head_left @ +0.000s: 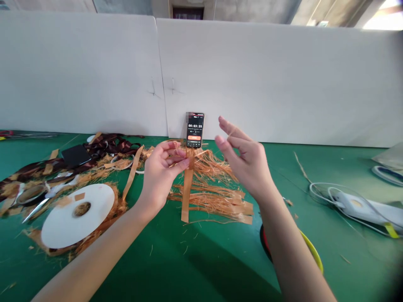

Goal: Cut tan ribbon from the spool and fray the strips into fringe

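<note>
My left hand (165, 170) is closed in a pinch on the upper part of a flat tan ribbon strip (187, 197), which hangs down toward the green table. Thin straw-like fibres stick out near its fingertips. To the right, my right hand (244, 157) is raised with thumb and fingers apart; a fine strand may lie by its fingers, too faint to be sure. Beyond and below the hands lie a loose heap of shredded tan fibres (214, 163) and a flatter bundle of frayed strips (220, 201). A phone (194, 130) showing a timer stands upright behind them.
A white disc spool (103, 209) lies at left, near scissors (36, 209), tape roll (31, 195), dark ribbon (116, 142) and a black flat object (76, 155). At right are a white power strip (362, 205) and a yellow-rimmed round object (311, 251). White panels (267, 84) stand behind.
</note>
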